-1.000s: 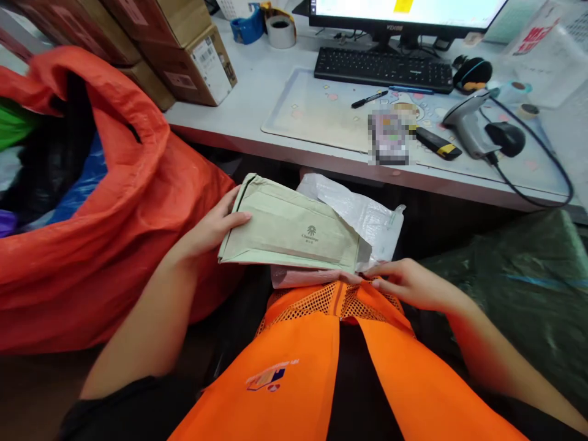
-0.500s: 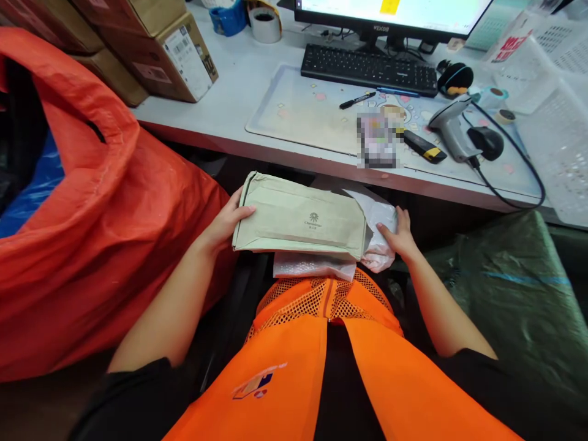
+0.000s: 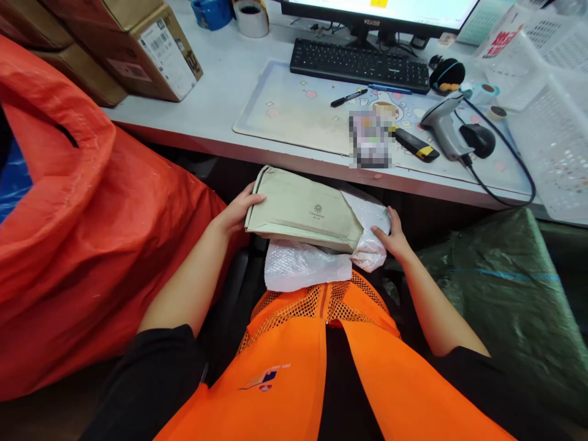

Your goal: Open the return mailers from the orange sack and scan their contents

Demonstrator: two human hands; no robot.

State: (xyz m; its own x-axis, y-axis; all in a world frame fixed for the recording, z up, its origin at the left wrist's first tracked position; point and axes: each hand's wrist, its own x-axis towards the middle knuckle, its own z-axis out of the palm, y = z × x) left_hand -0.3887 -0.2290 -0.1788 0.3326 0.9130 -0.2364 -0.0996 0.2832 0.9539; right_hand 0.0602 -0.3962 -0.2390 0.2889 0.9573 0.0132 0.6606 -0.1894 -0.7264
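A pale green cardboard box (image 3: 303, 208) with a small dark logo is held over my lap, tilted down to the right. My left hand (image 3: 243, 207) grips its left end, thumb on top and fingers underneath. The box's right end sits inside a white bubble-wrap bag (image 3: 371, 211). My right hand (image 3: 392, 236) is closed on that bag at its right side, thumb on the near face. Loose bubble wrap (image 3: 305, 266) hangs out below the box's near edge, above the orange mesh vest.
The desk (image 3: 202, 131) edge runs just beyond the box. On it are a keyboard (image 3: 358, 64), a marker (image 3: 349, 98), a box cutter (image 3: 417, 145), a barcode scanner (image 3: 448, 125) and cartons (image 3: 160, 58). A red sack (image 3: 105, 245) stands left, a green sack (image 3: 514, 288) right.
My left hand and the box have shifted right, pushing the box further into the bubble-wrap bag. More bubble wrap shows below the box. The camera view has turned slightly.
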